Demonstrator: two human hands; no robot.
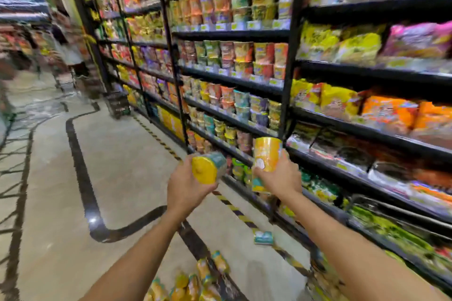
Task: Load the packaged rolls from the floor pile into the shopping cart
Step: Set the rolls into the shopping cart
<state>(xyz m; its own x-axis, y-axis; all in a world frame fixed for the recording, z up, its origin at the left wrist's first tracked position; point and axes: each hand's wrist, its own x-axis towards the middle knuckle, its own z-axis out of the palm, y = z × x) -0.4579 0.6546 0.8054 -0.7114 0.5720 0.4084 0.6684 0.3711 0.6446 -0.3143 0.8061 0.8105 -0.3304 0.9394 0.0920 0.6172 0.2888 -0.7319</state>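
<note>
Aisle (pixel 117 166) — left hand (pixel 186 189), right hand (pixel 281 179) grip rolls (pixel 208 168) — labels (pixel 259 163) blurred.

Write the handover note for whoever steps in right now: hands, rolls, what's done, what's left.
Left hand: grips a yellow roll pack, tipped sideways.
Right hand: grips a second pack, upright.
Floor pile: several packs lie below the arms. One teal pack lies apart, near the shelving.
Shopping cart: not clearly in this view.
Done: two packs lifted.
Left: put both in the cart, then load the pile.
</note>
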